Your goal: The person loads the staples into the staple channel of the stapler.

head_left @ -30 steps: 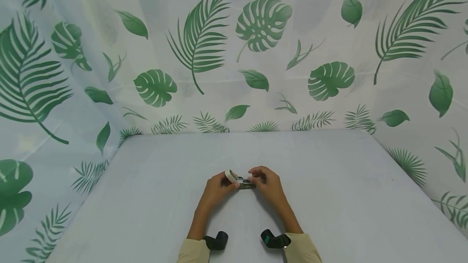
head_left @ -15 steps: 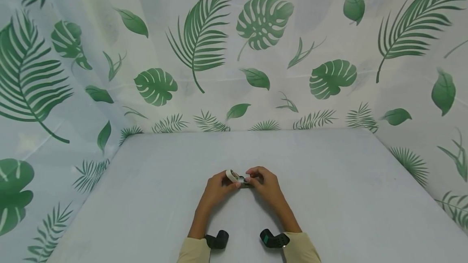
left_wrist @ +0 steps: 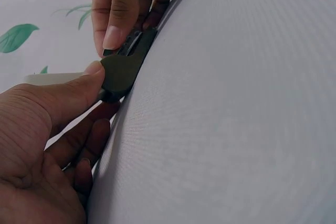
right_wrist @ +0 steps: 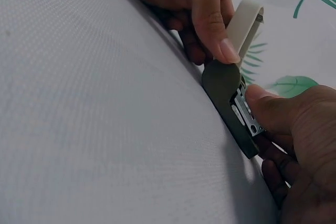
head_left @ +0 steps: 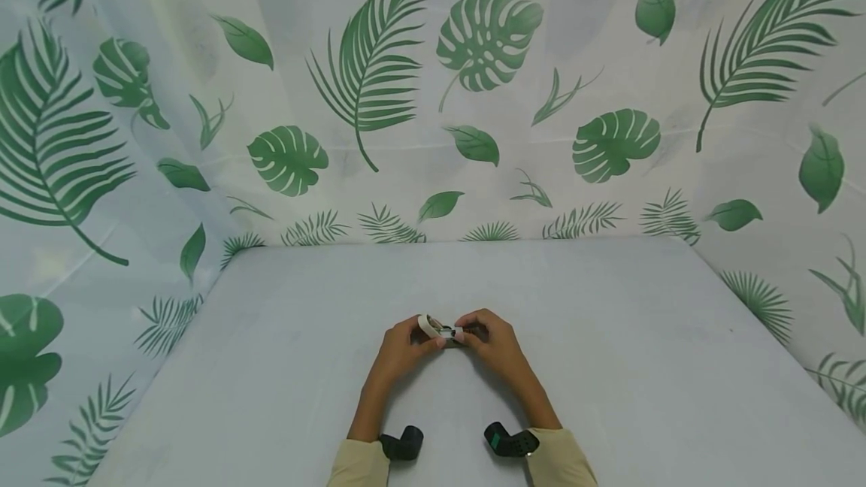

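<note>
A small stapler (head_left: 449, 333) lies between both hands, close over the table. Its cream top arm (right_wrist: 245, 24) is swung up, away from the dark green base (right_wrist: 223, 85). A slotted metal magazine (right_wrist: 249, 116) shows along the base. My left hand (head_left: 399, 352) grips the hinge end, thumb pressed against the round side of the base. My right hand (head_left: 497, 340) pinches the other end, its thumb at the metal magazine. In the left wrist view, the right thumb (left_wrist: 119, 24) comes down on the magazine from above, and several right fingertips are partly hidden behind the stapler.
A white cloth-covered table (head_left: 304, 307) spreads out around the hands. Curtains with green leaf prints (head_left: 406, 81) rise at the back and both sides. Black wrist cameras (head_left: 404, 444) sit at the cuffs of the beige sleeves.
My right hand has shifted slightly left along the stapler, its fingers now closer to the left hand. The left hand keeps its grip, and the cream arm stays raised.
</note>
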The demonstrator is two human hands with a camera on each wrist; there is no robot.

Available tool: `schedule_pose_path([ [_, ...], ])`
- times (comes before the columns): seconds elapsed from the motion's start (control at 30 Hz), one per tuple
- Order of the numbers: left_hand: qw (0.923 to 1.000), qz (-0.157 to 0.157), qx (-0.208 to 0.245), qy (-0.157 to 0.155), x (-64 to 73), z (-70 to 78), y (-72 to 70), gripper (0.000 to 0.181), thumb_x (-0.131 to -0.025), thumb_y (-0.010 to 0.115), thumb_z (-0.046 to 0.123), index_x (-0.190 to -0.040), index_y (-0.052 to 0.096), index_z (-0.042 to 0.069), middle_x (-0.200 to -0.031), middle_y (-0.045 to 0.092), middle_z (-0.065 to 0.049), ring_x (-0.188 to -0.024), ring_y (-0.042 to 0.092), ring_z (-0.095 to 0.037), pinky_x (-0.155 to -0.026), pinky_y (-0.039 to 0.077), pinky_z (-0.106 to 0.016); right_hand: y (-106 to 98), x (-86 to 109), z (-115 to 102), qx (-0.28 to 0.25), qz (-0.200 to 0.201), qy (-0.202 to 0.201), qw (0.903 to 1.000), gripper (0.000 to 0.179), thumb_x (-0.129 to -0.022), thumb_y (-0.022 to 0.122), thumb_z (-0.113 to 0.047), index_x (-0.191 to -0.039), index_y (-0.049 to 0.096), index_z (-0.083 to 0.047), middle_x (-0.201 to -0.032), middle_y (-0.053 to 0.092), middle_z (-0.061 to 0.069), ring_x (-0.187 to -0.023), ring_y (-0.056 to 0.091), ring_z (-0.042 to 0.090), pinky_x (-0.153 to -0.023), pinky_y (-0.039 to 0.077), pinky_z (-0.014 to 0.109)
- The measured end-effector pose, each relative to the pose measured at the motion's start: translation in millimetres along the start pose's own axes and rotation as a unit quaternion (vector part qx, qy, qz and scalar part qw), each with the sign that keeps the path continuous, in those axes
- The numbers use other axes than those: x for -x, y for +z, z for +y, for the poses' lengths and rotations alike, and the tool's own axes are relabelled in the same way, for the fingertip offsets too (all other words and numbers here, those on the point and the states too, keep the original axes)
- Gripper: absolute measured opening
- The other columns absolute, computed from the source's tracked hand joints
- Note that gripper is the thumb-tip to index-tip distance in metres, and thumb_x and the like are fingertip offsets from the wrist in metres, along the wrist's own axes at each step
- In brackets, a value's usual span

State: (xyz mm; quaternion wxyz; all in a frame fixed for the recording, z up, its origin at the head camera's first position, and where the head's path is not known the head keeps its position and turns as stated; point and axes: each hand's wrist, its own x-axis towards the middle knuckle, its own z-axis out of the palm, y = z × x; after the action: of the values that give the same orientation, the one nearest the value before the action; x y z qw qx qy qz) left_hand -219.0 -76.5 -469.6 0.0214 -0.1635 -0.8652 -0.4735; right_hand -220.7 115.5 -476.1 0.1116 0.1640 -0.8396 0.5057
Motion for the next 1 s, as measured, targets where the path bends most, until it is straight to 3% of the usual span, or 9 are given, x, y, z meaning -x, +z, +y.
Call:
schedule_pose_path([
  [1.0, 1.0000, 0.001, 0.007, 0.001, 0.3, 0.5, -0.7, 0.033, -0.079, 0.067, 0.036, -0.101, 0.063, 0.012, -0.089, 0.064, 0.001, -0.079, 0.057, -0.011, -0.071, 0.044, -0.029, -0.6, -1.1, -4.2, 0.020, -0.009, -0.009, 0.9997, 0.019, -0.072, 0.074, -0.012, -0.089, 0.066, -0.010, -0.090, 0.061, 0.000, -0.090, 0.058, 0.015, -0.081, 0.046, 0.036],
])
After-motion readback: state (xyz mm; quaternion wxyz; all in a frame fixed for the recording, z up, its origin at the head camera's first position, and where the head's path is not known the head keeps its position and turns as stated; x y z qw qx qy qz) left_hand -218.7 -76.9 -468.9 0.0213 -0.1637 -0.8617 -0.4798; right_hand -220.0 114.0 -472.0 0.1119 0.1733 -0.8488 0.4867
